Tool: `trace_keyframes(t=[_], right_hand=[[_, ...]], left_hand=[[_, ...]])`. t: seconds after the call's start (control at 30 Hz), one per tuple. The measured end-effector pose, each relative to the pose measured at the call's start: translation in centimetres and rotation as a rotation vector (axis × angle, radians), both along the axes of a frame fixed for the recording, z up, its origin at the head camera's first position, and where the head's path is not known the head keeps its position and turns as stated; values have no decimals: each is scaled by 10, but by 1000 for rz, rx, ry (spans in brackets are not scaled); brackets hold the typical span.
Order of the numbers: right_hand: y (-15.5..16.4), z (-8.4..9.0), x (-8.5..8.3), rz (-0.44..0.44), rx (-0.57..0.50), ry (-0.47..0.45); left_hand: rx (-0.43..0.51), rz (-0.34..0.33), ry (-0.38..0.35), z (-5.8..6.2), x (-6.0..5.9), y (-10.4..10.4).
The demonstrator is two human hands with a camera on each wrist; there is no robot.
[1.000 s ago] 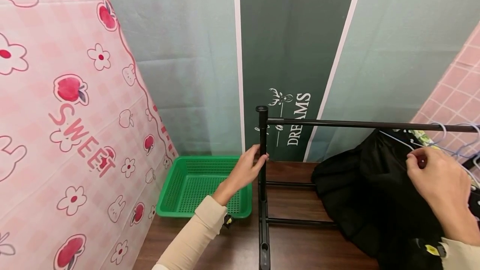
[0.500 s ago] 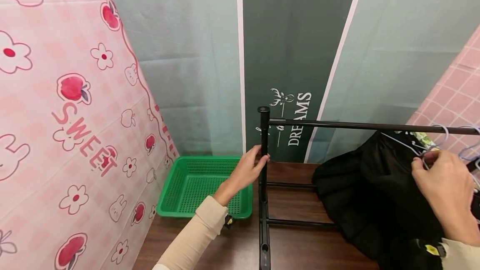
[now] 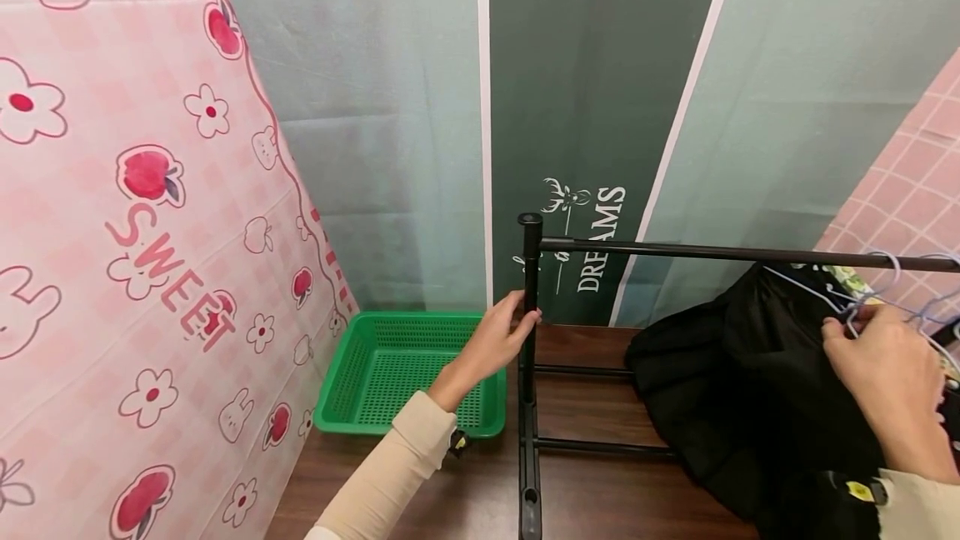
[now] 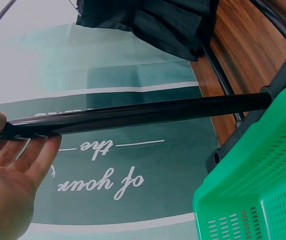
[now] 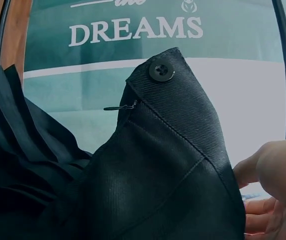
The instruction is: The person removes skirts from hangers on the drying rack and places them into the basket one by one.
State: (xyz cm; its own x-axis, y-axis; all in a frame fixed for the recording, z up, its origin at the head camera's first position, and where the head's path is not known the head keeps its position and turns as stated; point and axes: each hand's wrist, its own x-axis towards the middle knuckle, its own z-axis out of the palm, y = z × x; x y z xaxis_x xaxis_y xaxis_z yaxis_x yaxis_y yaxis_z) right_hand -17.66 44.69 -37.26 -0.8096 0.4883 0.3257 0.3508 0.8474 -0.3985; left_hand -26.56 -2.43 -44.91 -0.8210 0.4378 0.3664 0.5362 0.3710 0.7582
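My left hand [image 3: 487, 344] grips the upright post [image 3: 529, 373] of a black clothes rack, thumb on the near side. In the left wrist view the fingers curl round this post [image 4: 148, 112]. At the right, my right hand [image 3: 888, 386] pinches a pale wire hanger [image 3: 798, 283] near its hook, just below the rack's top rail [image 3: 712, 252]. From that hanger droops a black pleated skirt [image 3: 720, 373]. The right wrist view shows the skirt's waistband [image 5: 178, 110] with a button [image 5: 161, 70] and a zipper pull [image 5: 118, 107]; the right fingers are partly hidden behind it.
A green perforated basket [image 3: 321, 390] stands on the brown wooden surface [image 3: 465, 490], left of the post. More hangers [image 3: 892, 269] hook over the rail at far right, with a floral garment [image 3: 849, 276] behind the skirt. Low black bars [image 3: 600, 444] join the rack's base. Printed cloths line the walls.
My right hand has shifted slightly right and down with the hanger, whose hook now shows at the fingertips. The left hand keeps its grip on the post. The view has drifted slightly.
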Motion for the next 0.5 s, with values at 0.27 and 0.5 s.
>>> trace_keyframes(t=[0.27,0.5], right_hand=[[1,-7,-8,10,14,43],[-1,-14,-15,20,4,183]], left_hand=[[-13,3,-12,1,1,0],[-11,-2,-3,1,1,0]])
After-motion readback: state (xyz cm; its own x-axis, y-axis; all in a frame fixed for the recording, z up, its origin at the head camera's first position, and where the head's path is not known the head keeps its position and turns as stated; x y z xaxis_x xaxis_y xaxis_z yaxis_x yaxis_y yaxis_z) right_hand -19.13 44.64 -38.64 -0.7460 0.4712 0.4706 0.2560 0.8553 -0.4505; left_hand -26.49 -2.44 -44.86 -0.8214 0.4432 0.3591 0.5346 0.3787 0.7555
